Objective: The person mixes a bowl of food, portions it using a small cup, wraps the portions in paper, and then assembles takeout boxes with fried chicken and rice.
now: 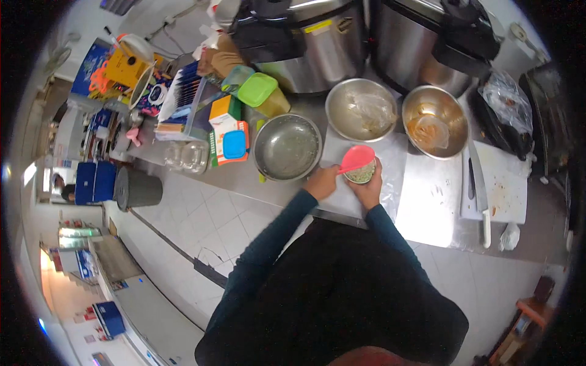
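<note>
My left hand (322,183) grips the handle of a pink plastic spoon (358,158), whose broad head is over a small round container (361,175). My right hand (370,185) holds that container, which is filled with a pale green, grainy food. To the left of my hands sits a metal bowl (287,147) with residue on its inside. Beyond them, a second metal bowl (341,124) has a clear plastic bag in it. A third metal bowl (414,147), to the right, holds a bag and orange-brown residue. Plastic sheeting (389,183) lies under and beside my right hand.
A large knife (480,187) lies on a white cutting board (508,183) at the right. Two big metal cookers (316,59) stand behind the bowls. A green-lidded container (257,89), boxes (225,111) and a clear plastic container (187,157) are at the left.
</note>
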Available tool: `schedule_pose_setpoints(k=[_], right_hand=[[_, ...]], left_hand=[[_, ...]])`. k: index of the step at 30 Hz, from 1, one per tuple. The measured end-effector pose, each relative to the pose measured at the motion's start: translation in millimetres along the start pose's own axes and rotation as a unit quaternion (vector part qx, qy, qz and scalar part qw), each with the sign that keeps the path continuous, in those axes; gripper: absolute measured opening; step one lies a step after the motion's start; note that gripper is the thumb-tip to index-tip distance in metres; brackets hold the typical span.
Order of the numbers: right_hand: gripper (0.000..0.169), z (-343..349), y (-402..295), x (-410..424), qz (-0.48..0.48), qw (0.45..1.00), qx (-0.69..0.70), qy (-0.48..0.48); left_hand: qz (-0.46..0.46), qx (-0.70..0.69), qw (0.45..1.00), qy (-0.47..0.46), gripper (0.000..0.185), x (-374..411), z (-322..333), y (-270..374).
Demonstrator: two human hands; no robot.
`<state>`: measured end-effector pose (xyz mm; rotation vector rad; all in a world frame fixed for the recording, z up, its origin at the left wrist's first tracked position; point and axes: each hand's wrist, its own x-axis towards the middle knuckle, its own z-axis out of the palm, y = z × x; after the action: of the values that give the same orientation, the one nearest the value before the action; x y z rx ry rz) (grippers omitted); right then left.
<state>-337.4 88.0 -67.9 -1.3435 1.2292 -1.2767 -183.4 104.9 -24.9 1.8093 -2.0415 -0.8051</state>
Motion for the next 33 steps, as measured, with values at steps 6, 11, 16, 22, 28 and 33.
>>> schedule_pose_setpoints(k=[6, 11, 16, 22, 28, 33], right_hand=[[0.079, -3, 8, 7, -0.039, 0.999, -0.019, 0.013], [0.083, -19, -3, 6, -0.052, 0.998, 0.011, 0.018], [0.075, -35, -85, 22, -0.211, 0.888, -0.4, -0.081], [0.048, 2, -8, 35, -0.208, 0.705, -0.621, -0.27], [0.064, -12, -16, 65, -0.155, 0.807, -0.425, -0.38], [0.066, -24, -36, 66, -0.144, 0.839, -0.374, -0.368]], left_hand=[[-0.082, -0.192, 0.977, 0.05, 0.019, -38, -88, -46], [-0.255, 0.148, 0.948, 0.12, 0.017, -47, -78, -78], [-0.074, 0.234, 0.889, 0.387, 0.016, -46, -83, -50], [0.077, 0.08, 0.912, 0.395, 0.022, -64, -60, -21], [0.06, -0.025, 0.916, 0.396, 0.022, -85, -37, -46], [0.016, -0.21, 0.937, 0.279, 0.018, -100, -21, -62]])
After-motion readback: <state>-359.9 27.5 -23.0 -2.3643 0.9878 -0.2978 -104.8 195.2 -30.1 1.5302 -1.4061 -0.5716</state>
